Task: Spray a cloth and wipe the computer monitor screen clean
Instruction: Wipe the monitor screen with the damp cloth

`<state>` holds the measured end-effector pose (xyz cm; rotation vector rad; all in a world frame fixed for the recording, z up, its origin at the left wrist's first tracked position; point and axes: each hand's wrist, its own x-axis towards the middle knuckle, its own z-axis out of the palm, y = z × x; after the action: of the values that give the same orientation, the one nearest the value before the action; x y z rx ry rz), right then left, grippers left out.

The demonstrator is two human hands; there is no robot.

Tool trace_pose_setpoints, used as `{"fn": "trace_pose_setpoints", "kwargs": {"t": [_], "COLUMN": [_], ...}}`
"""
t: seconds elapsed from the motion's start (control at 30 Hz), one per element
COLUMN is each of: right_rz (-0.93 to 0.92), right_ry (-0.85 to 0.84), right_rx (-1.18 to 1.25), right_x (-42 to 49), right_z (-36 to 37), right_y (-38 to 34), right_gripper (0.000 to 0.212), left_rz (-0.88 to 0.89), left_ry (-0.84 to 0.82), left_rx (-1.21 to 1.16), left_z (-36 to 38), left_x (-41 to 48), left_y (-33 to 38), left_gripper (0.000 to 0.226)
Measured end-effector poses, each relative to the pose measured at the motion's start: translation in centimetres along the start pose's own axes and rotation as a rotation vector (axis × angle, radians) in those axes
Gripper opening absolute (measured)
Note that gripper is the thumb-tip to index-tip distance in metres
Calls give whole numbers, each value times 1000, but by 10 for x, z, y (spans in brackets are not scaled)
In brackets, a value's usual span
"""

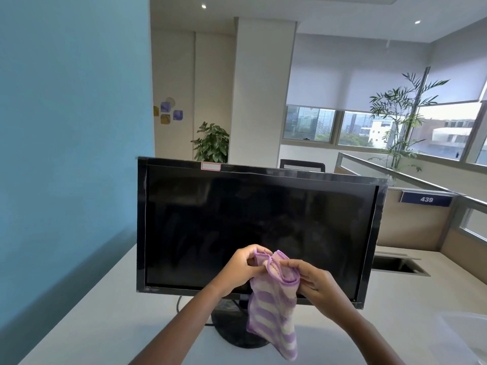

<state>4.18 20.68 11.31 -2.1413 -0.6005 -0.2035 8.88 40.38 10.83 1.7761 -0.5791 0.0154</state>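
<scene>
both hands, left hand (pixel 243 264) and right hand (pixel 315 281), pinch the top hem of a striped purple cloth (pixel 272 309) hanging before the dark monitor (pixel 237 219); bunched unevenly, it could smear the screen.

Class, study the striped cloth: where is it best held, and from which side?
Probably take the striped cloth by its hemmed top edge, from either side, where the left hand and right hand pinch it now: that edge is bunched, the rest hangs limp.

One monitor (pixel 237 219), one cloth (pixel 271 320), two hands (pixel 242 264) (pixel 316 283), two plants (pixel 212 143) (pixel 398 119).
</scene>
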Motion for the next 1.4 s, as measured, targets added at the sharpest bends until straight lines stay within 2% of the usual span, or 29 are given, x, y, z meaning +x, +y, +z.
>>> {"fn": "trace_pose_setpoints", "kwargs": {"t": [0.1, 0.2, 0.27, 0.37, 0.53, 0.63, 0.73, 0.83, 0.93, 1.03, 1.1, 1.2, 1.3, 1.4], "right_rz": [-17, -48, -42, 62, 160, 215, 232, 262, 308, 346, 344, 305, 209, 105], "right_ry": [151, 277, 311, 295, 180, 153, 144, 81, 11, -37, -7, 112, 131, 17], "right_rx": [-193, -364, -436, -515, -389, -269, -188, -172, -304, -545, -692, -762, -785, -847], "right_x": [1, 0, -2, -6, -12, -13, -12, -9, -3, 0, -1, -8, -23, -45], "right_z": [0, -2, -5, -13, -19, -21, -25, -25, -19, -5, 6, 24, 43, 61], "right_y": [-1, -5, -3, 3, -2, -6, -11, -13, -5, 12, 23, 35, 46, 52], "right_gripper": [32, 20, 16, 17, 9, 12, 13, 14, 12, 9, 11, 15, 14, 10], "left_rz": [4, -28, -39, -63, -87, -115, -166, -231, -258, -262, -241, -169, -135, -175], "left_ry": [78, 121, 135, 115, -19, -72, -150, -220, -176, -114, -63, -31, -100, -226], "left_rx": [18, 19, 34, 72, 145, 96, 45, 77, 225, 421, 539, 766, 959, 1095], "left_z": [-2, -6, -11, -23, -37, -42, -48, -53, -51, -41, -30, -15, -9, -5], "left_x": [-2, -4, -6, -10, -19, -24, -29, -33, -31, -28, -28, -33, -43, -58], "left_y": [0, -1, -4, -7, -6, 0, 5, 4, -4, -16, -26, -37, -52, -68], "left_gripper": [11, 13, 14, 20, 22, 19, 26, 19, 24, 25, 17, 8, 11, 15]}}
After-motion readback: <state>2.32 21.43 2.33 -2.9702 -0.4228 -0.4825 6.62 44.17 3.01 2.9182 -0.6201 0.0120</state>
